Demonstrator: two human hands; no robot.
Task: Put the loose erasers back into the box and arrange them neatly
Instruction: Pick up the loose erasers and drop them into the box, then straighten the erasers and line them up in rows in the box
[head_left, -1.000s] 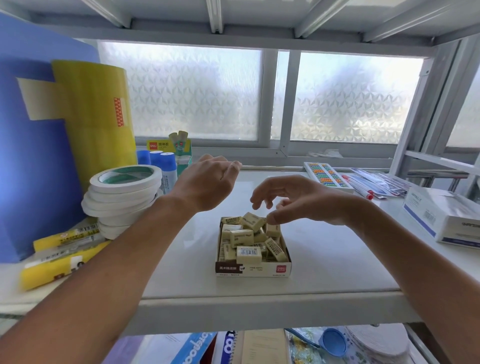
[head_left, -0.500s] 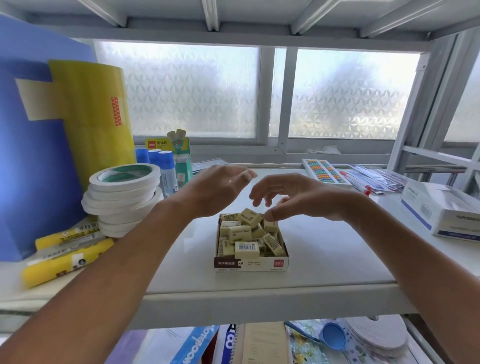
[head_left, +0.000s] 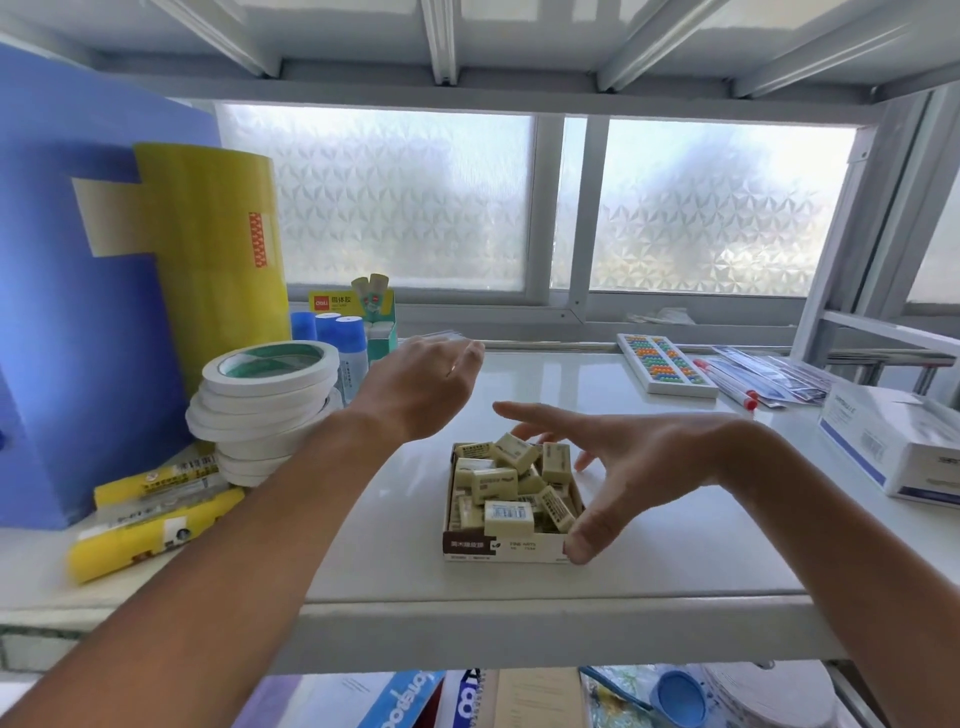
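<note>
right hand (head_left: 639, 457) spread, thumb touching the box (head_left: 506, 551) front corner; left hand (head_left: 421, 384) loosely curled, holding nothing. box label reads "fine arts".

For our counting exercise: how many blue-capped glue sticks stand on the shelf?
3 visible: one by the yellow roll, one in the middle, one nearest the tape rolls. More may be hidden behind them.

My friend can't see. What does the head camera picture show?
A small open box on a white shelf holds a jumbled pile of yellow erasers. The right hand spreads open around the box; the left hand hovers above, beside stacked tape rolls.
</note>
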